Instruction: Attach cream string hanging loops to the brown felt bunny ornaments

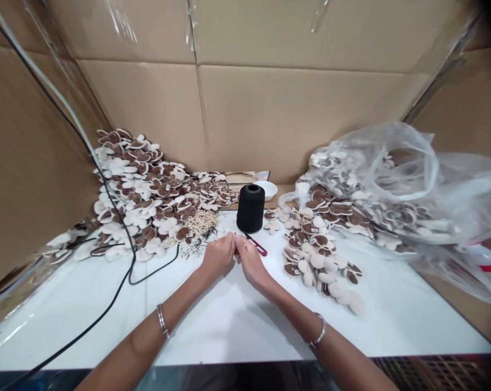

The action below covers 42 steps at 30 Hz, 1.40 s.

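My left hand (220, 255) and my right hand (250, 259) meet at the middle of the white table (229, 326), with fingers pinched together. Between the fingertips shows a bit of a small brown piece, mostly hidden by the fingers. Just behind my hands stands a black thread cone (250, 209). Red-handled thread snips (258, 246) lie beside my right hand, their dark tip pointing towards the cone. Left of my left hand is a small heap of beige loops (201, 224), with dark thread scraps around it.
A large pile of brown and white felt pieces (139, 190) rises at the left. More pieces (320, 244) lie at the right, partly under a clear plastic bag (403, 174). A white dish (267, 189) is behind the cone. A black cable (119, 288) crosses the left side. Cardboard walls surround the table.
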Each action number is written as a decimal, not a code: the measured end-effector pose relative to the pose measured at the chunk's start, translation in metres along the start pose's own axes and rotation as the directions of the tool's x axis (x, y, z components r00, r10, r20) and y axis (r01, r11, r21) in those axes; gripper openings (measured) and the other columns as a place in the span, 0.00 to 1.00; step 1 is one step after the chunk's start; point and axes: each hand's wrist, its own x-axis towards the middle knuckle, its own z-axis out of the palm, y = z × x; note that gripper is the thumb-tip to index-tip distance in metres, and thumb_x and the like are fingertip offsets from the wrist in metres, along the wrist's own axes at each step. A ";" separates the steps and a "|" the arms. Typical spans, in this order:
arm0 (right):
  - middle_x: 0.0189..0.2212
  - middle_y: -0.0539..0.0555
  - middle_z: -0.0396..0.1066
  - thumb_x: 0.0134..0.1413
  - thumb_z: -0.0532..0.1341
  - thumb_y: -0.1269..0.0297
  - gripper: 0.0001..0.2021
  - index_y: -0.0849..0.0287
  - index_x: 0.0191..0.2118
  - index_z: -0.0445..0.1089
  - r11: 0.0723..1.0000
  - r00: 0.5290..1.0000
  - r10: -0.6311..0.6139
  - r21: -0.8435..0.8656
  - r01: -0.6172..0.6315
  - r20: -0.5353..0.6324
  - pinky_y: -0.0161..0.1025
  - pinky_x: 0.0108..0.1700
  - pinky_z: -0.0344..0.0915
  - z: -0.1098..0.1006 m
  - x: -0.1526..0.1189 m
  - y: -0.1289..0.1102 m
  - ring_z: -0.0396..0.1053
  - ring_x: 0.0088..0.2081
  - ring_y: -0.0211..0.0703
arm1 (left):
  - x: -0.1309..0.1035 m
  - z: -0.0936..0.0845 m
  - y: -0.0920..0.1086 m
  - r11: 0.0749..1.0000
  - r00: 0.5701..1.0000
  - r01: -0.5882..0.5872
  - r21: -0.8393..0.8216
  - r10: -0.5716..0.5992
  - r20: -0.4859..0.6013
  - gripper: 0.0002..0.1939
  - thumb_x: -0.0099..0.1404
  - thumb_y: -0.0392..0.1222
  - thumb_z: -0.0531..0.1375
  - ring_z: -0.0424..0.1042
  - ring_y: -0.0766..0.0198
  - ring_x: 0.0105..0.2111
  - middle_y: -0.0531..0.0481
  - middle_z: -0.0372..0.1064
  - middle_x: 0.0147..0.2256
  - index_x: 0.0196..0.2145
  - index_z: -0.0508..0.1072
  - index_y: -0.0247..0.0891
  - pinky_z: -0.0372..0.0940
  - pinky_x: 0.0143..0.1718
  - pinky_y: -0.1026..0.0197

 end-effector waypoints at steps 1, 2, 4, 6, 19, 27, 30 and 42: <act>0.19 0.45 0.54 0.60 0.50 0.43 0.22 0.56 0.26 0.56 0.996 1.000 0.024 0.087 -0.024 -0.005 0.34 0.25 0.52 0.001 0.002 0.001 0.54 0.22 0.36 | 0.000 0.000 0.002 0.998 0.999 0.047 -0.048 -0.047 -0.012 0.12 0.71 0.39 0.43 0.69 0.60 0.22 0.50 0.66 0.22 0.31 0.61 0.40 0.53 0.23 0.62; 0.18 0.44 0.52 0.58 0.52 0.41 0.22 0.56 0.26 0.56 0.982 0.998 0.059 0.178 -0.057 -0.003 0.33 0.23 0.50 0.003 0.004 0.001 0.52 0.21 0.35 | 0.001 -0.001 0.005 0.990 0.995 0.099 -0.103 -0.102 -0.021 0.12 0.71 0.40 0.42 0.68 0.60 0.21 0.51 0.65 0.21 0.31 0.60 0.40 0.53 0.22 0.62; 0.17 0.42 0.48 0.52 0.57 0.39 0.23 0.56 0.26 0.56 0.926 0.989 0.143 0.351 -0.142 0.022 0.32 0.20 0.44 0.006 0.007 0.001 0.47 0.18 0.32 | 0.001 -0.001 0.011 0.952 0.976 0.202 -0.230 -0.214 -0.027 0.13 0.72 0.43 0.42 0.66 0.62 0.20 0.53 0.63 0.20 0.30 0.59 0.41 0.52 0.22 0.63; 0.16 0.41 0.46 0.47 0.62 0.40 0.24 0.56 0.27 0.57 0.846 0.974 0.222 0.487 -0.215 0.043 0.31 0.18 0.39 0.009 0.007 -0.001 0.44 0.17 0.30 | 0.001 -0.002 0.018 0.886 0.950 0.285 -0.367 -0.313 -0.019 0.13 0.71 0.44 0.43 0.64 0.63 0.18 0.56 0.60 0.19 0.29 0.57 0.42 0.52 0.22 0.63; 0.17 0.43 0.49 0.52 0.59 0.43 0.21 0.56 0.27 0.58 0.917 0.986 0.138 0.388 -0.091 -0.094 0.32 0.20 0.45 0.013 0.010 -0.002 0.46 0.18 0.32 | 0.008 0.001 0.024 0.488 0.834 0.420 -0.765 -0.540 0.113 0.16 0.69 0.48 0.47 0.61 0.67 0.22 0.58 0.55 0.20 0.25 0.55 0.41 0.56 0.25 0.65; 0.23 0.49 0.61 0.63 0.49 0.51 0.18 0.57 0.26 0.59 0.980 0.973 -0.155 -0.149 0.130 -0.171 0.36 0.31 0.55 0.011 0.006 0.002 0.59 0.27 0.39 | 0.005 -0.004 0.016 0.616 0.890 0.400 -0.679 -0.439 0.127 0.19 0.71 0.52 0.46 0.62 0.65 0.25 0.56 0.59 0.23 0.26 0.60 0.40 0.55 0.29 0.63; 0.21 0.47 0.57 0.58 0.53 0.45 0.19 0.57 0.28 0.61 0.991 0.989 -0.004 0.134 0.024 -0.150 0.35 0.26 0.52 0.015 0.008 0.004 0.55 0.23 0.36 | 0.006 -0.001 0.019 0.630 0.888 0.381 -0.676 -0.453 0.077 0.18 0.71 0.50 0.46 0.61 0.66 0.24 0.56 0.58 0.22 0.26 0.60 0.40 0.55 0.28 0.63; 0.13 0.40 0.45 0.44 0.67 0.49 0.21 0.56 0.23 0.56 0.651 0.960 0.275 0.726 -0.222 0.047 0.32 0.18 0.34 0.016 0.012 -0.011 0.37 0.15 0.29 | 0.015 0.002 0.041 0.274 0.736 0.398 -0.875 -0.665 0.127 0.20 0.67 0.57 0.50 0.62 0.68 0.14 0.59 0.59 0.14 0.25 0.58 0.41 0.57 0.16 0.68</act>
